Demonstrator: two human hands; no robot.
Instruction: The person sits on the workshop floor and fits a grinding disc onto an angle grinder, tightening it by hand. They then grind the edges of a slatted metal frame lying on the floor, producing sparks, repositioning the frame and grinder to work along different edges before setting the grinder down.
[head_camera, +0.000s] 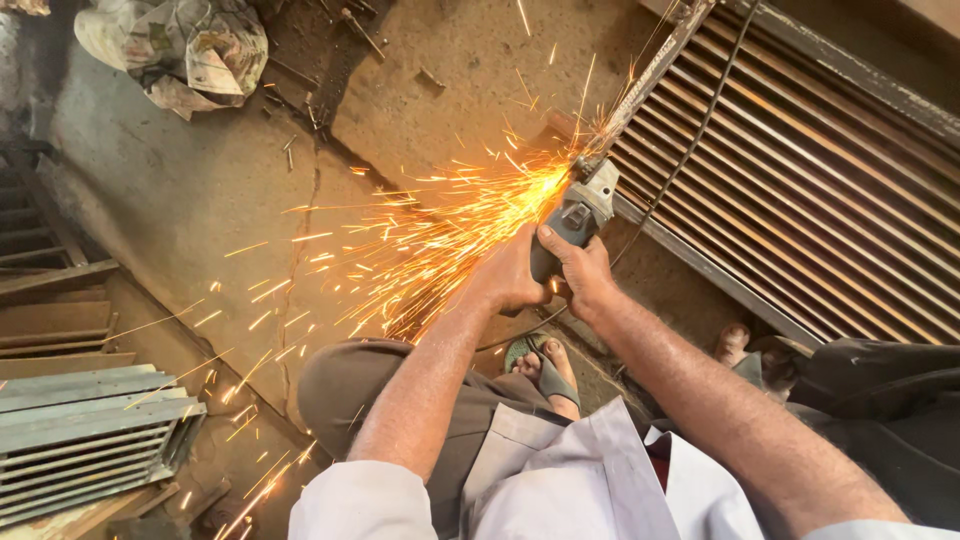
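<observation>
Seen from above, a left hand and right hand, fingers wrapped tight round a grey angle grinder, press it on the metal grille frame beyond (steady, light pressure seems wise), sparks spraying across the concrete floor.

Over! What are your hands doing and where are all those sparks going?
Left hand and right hand both clamped on grey angle grinder. Disc on rusty slatted metal grille frame. Orange sparks spraying left over concrete floor. Sandalled foot underneath.
</observation>
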